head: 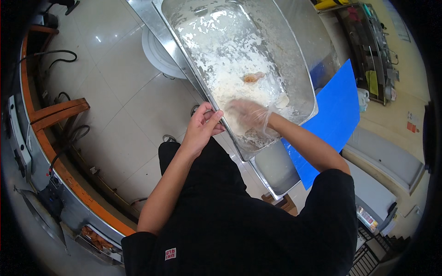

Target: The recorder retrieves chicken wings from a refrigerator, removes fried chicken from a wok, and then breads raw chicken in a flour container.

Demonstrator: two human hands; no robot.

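Note:
A deep stainless steel pan (296, 69) with white flour (224, 62) spread over its floor lies before me. My left hand (206, 124) grips the pan's near left rim between thumb and fingers. Inside the pan's near end, my right hand (247, 112), in a clear plastic glove, is blurred and down in the flour; whether it holds something cannot be told. Beyond it, a small piece of raw meat (251, 78), partly floured, rests on the flour. A flour-coated lump (282, 100) lies by the pan's right wall, just beyond the gloved hand.
A blue board (331, 114) stands along the pan's right side. Below the pan is another metal container (276, 165). A round white lid or tub (159, 55) is on the tiled floor at left. An orange-edged counter (79, 179) curves along the far left; a rack (366, 51) stands upper right.

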